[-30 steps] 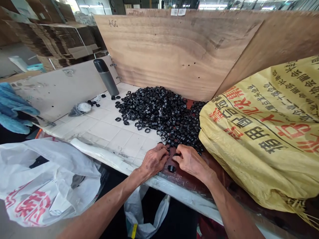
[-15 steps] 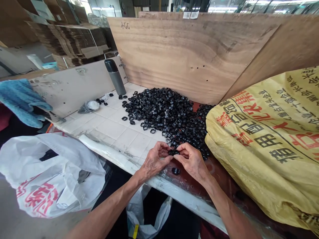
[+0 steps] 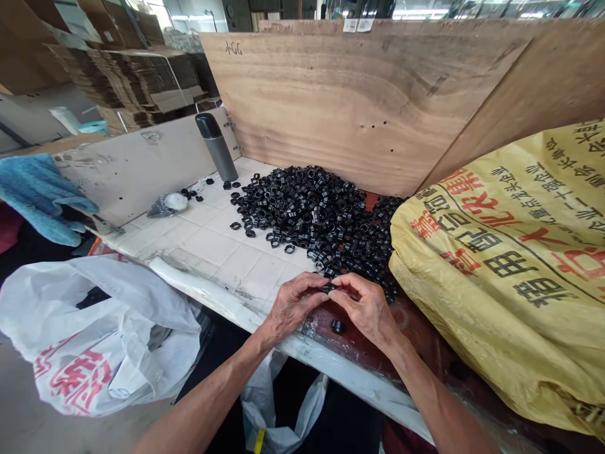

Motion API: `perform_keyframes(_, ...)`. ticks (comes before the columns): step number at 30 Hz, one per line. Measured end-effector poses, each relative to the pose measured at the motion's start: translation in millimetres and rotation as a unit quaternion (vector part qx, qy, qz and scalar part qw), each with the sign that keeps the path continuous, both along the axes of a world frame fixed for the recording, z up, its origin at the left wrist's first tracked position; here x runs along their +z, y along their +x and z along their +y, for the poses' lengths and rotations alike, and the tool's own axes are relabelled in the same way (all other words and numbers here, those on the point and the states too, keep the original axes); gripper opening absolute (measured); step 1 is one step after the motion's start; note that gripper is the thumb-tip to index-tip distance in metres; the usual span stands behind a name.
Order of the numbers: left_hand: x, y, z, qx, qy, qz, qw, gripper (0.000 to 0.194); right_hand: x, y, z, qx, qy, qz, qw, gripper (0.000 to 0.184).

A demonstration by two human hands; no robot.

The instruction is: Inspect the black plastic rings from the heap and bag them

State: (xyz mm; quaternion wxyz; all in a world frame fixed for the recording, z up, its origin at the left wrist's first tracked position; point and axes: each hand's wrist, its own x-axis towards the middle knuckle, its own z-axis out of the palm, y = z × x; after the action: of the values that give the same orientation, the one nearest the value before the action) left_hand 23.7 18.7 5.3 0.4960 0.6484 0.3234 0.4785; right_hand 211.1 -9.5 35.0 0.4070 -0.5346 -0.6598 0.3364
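Note:
My left hand (image 3: 295,302) and my right hand (image 3: 362,304) meet at the near side of a heap of black plastic rings (image 3: 307,205). Pinched between both sets of thumb and fingertips is a small black ring (image 3: 328,287), mostly covered by the fingers. Whether it is one piece or two pressed together I cannot tell. Just below the hands, a single black ring (image 3: 338,326) lies on the dark red surface near the table's front edge.
A yellow printed sack (image 3: 496,271) bulges over the right side. Plywood boards (image 3: 368,107) wall the back. On the tiled table (image 3: 212,246) stand a grey flask (image 3: 217,148) and a small clear plastic bag (image 3: 167,205). A white bag (image 3: 142,328) hangs front left.
My fingers have drawn closer together round the black ring, covering more of it. The loose ring below has shifted slightly right in view. The heap looks the same.

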Motion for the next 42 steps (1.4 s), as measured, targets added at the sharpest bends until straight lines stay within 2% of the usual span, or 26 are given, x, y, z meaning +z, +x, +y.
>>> perform_keyframes(7,-2.1,-1.0,0.7,-0.004,0.048,-0.004,0.999,0.018,-1.3,-6.1,-2.1,-0.011,-0.005,-0.047,0.999,0.024)
perform_keyframes(12,0.5,1.1,-0.7,-0.027,0.044,0.004,0.999,0.017,-7.3,-9.6,-0.6,0.001,0.103,-0.209,0.972,0.037)
perform_keyframes(14,2.4,2.2,-1.2,-0.031,0.023,0.007,0.999,0.017,-7.7,-10.3,-0.5,-0.024,0.102,-0.186,0.977,0.032)
perform_keyframes(16,3.6,3.1,-1.3,-0.028,-0.01,0.005,1.0,0.017,-6.0,-9.7,-1.0,-0.035,0.092,-0.123,0.988,0.024)
perform_keyframes(20,3.1,3.1,-1.3,-0.001,-0.066,-0.031,0.997,0.019,-3.6,-3.4,-1.2,0.021,0.086,-0.076,0.993,0.015)
perform_keyframes(22,3.4,2.4,-1.3,-0.004,-0.057,-0.026,0.998,0.02,-5.9,-0.1,0.1,0.029,0.093,-0.099,0.99,0.017)
perform_keyframes(25,5.5,1.7,-1.4,-0.021,-0.034,-0.005,0.999,0.019,-9.6,1.6,1.8,0.015,0.107,-0.151,0.983,0.036)
perform_keyframes(29,6.1,1.9,-1.5,-0.005,-0.048,-0.011,0.999,0.02,-4.6,-0.9,-0.5,0.017,0.081,-0.103,0.991,0.031)
perform_keyframes(33,3.0,1.2,-1.7,0.001,-0.073,-0.037,0.997,0.022,2.2,-3.4,-3.3,0.025,0.069,-0.089,0.993,0.039)
perform_keyframes(36,1.9,0.3,-2.1,0.005,-0.075,-0.039,0.996,0.022,3.2,-4.1,-2.9,0.023,0.052,-0.065,0.996,0.027)
perform_keyframes(40,3.9,-0.2,-2.5,-0.001,-0.084,-0.046,0.995,0.022,2.3,-2.6,-0.6,0.03,0.053,-0.074,0.995,0.027)
perform_keyframes(42,4.9,0.1,-2.3,-0.004,-0.077,-0.044,0.996,0.022,1.5,-1.6,0.3,0.024,0.064,-0.065,0.996,0.015)
